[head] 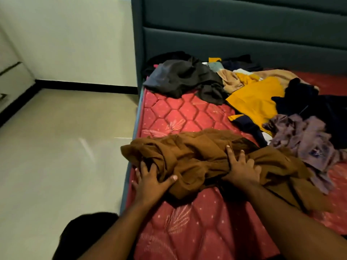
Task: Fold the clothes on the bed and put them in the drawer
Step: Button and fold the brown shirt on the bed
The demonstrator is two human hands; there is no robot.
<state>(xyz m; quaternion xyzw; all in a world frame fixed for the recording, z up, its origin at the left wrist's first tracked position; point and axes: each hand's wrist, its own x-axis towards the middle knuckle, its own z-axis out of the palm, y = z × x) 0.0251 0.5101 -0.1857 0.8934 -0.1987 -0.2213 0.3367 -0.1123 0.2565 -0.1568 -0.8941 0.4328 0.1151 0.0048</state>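
A crumpled brown garment (197,154) lies across the near edge of the red quilted mattress (178,113). My left hand (150,180) grips its left end, thumb and fingers curled into the cloth at the bed's edge. My right hand (241,168) lies on the bunched middle of the garment with fingers spread and digging into the folds. Behind it lie other loose clothes: a dark grey piece (184,77), a yellow one (257,98), a tan one (232,79), a navy one (315,104) and a mauve one (304,137).
A dark teal padded headboard (244,34) stands behind the bed. Pale tiled floor (65,137) lies to the left, with a black skirting along the wall. Drawer fronts with handles (9,79) show at the far left edge.
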